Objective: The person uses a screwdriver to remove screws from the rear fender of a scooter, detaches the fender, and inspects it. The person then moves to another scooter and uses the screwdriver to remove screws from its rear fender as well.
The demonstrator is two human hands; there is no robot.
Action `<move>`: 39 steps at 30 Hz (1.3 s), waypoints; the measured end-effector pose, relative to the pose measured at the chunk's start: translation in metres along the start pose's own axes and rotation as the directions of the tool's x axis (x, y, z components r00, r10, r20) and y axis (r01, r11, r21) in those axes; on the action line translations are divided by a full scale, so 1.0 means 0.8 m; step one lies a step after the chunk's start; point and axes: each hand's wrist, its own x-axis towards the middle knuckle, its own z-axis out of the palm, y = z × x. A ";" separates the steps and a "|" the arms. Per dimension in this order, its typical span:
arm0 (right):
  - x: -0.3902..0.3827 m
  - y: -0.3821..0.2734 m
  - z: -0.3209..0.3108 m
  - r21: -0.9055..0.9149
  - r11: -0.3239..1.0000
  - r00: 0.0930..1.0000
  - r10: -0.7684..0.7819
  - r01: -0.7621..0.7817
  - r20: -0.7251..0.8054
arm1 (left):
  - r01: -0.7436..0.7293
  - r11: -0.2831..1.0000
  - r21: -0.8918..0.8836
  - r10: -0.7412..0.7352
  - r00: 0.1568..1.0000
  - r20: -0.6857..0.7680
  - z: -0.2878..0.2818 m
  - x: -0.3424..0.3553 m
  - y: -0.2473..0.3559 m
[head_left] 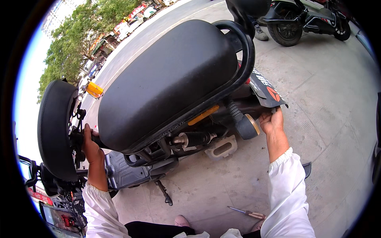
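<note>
In front of me stands an electric scooter with a long black seat [170, 75], its front end to the left. My left hand [92, 148] is closed around a black bar just ahead of the seat, next to a rounded black padded part [55, 131]. My right hand [273, 123] grips the lower edge of a dark rear mudguard flap [266, 92] with red and white print; its fingertips are partly hidden beneath. Beside that hand, an indicator light [248, 126] hangs on a ribbed stalk. A shock absorber [194, 139] shows under the seat.
A screwdriver [250, 213] lies on the paving near my feet. The scooter's kickstand [164, 193] reaches down below the footboard [129, 168]. Behind the scooter, a dark piece [306, 169] lies by my right sleeve. Another scooter [305, 22] stands at the far right, near a person's shoe [260, 33].
</note>
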 end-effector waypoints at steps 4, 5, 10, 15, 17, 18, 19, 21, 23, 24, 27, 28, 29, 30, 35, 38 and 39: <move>0.010 -0.008 -0.030 -0.068 0.996 0.995 0.063 -0.057 0.082 | 0.019 0.999 0.035 -0.020 1.000 0.012 0.012 0.008 0.005; 0.004 -0.007 -0.031 -0.098 0.994 0.997 0.061 -0.056 0.052 | 0.057 0.996 0.061 -0.060 0.997 0.045 0.011 0.015 0.000; -0.015 -0.010 -0.050 -0.760 0.649 0.997 0.052 0.013 0.062 | -0.019 0.990 0.139 0.003 0.994 0.109 0.014 0.042 -0.024; -0.014 0.044 -0.044 -0.854 -0.447 0.663 -0.558 0.266 0.499 | -0.083 0.980 0.181 0.060 0.990 0.129 0.003 0.049 -0.032; -0.005 0.032 -0.037 -0.816 -0.506 0.563 -0.601 0.281 0.567 | -0.105 0.976 0.191 0.079 0.987 0.137 0.008 0.050 -0.034; 0.002 0.024 -0.034 -0.796 -0.532 0.510 -0.618 0.289 0.598 | -0.121 0.974 0.193 0.094 0.985 0.142 0.012 0.047 -0.034; 0.009 0.017 -0.033 -0.733 -0.577 0.490 -0.552 0.359 0.675 | -0.131 0.972 0.195 0.105 0.985 0.138 0.017 0.044 -0.034; 0.025 0.011 -0.033 -0.680 -0.640 0.507 -0.478 0.358 0.717 | -0.141 0.966 0.218 0.114 0.985 0.133 0.014 0.049 -0.035; 0.035 0.005 -0.028 -0.637 -0.681 0.482 -0.449 0.360 0.752 | -0.172 0.949 0.265 0.139 0.981 0.137 0.015 0.047 -0.033; 0.041 -0.001 -0.023 -0.622 -0.694 0.444 -0.459 0.361 0.770 | -0.187 0.934 0.304 0.154 0.979 0.131 0.016 0.046 -0.032; 0.036 -0.001 0.000 -0.561 -0.760 0.357 -0.450 0.328 0.818 | -0.254 0.903 0.346 0.211 0.964 0.160 0.006 0.054 -0.034; 0.036 -0.006 0.004 -0.543 -0.786 0.339 -0.446 0.296 0.829 | -0.278 0.899 0.338 0.227 0.956 0.183 0.004 0.060 -0.037; 0.043 -0.011 0.004 -0.540 -0.796 0.352 -0.440 0.273 0.826 | -0.255 0.916 0.309 0.206 0.961 0.183 0.009 0.058 -0.038; 0.049 -0.015 0.005 -0.537 -0.805 0.365 -0.435 0.252 0.823 | -0.262 0.919 0.293 0.214 0.959 0.186 0.011 0.055 -0.041; 0.132 -0.052 -0.027 -0.408 -0.883 0.345 -0.318 0.232 0.883 | -0.352 0.905 0.237 0.302 0.927 0.225 0.020 0.051 -0.051; 0.171 -0.043 -0.009 -0.247 -0.963 0.599 -0.138 0.104 0.789 | -0.341 0.895 0.287 0.303 0.938 0.168 -0.005 0.062 -0.044; 0.179 -0.034 -0.003 -0.251 -0.961 0.629 -0.127 0.112 0.767 | -0.314 0.903 0.294 0.288 0.949 0.128 0.000 0.051 -0.029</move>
